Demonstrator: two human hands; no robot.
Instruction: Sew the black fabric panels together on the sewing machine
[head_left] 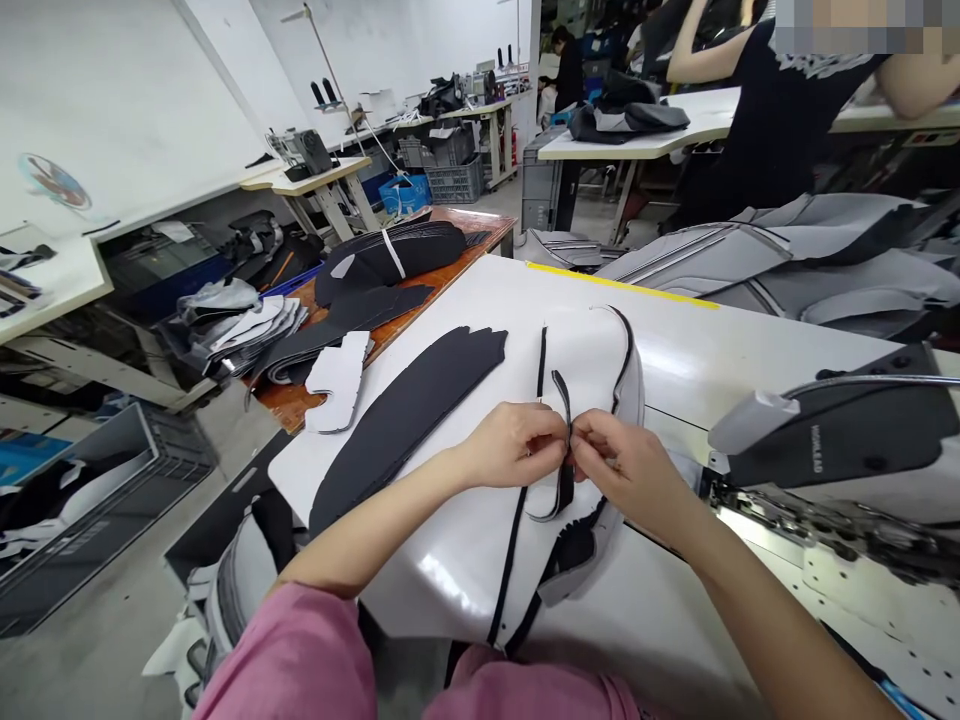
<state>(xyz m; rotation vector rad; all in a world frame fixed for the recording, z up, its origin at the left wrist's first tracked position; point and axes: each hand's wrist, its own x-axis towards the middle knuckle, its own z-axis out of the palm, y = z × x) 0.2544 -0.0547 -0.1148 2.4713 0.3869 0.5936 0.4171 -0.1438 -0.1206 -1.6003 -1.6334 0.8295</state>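
Observation:
My left hand [517, 445] pinches a narrow black fabric strip [561, 388] over the white table. Close against it, my right hand [622, 458] grips the same strip with thumb and fingertips. The strip's lower part curves below the hands with a pale edge. Under and around the hands lies a piece with long black edging [510, 560], partly hidden; a dark and grey flap [574, 560] shows near my right forearm. Left of the hands, a long dark fabric panel [412, 420] lies flat, beside a white cut-out piece [339, 382].
A sewing machine [840, 430] stands on the right. Stacked dark panels [397, 255] lie on a brown board at the far left of the table. Grey padded pieces [750, 250] are piled beyond. Grey crates [112, 510] stand on the floor; a person [780, 120] is across.

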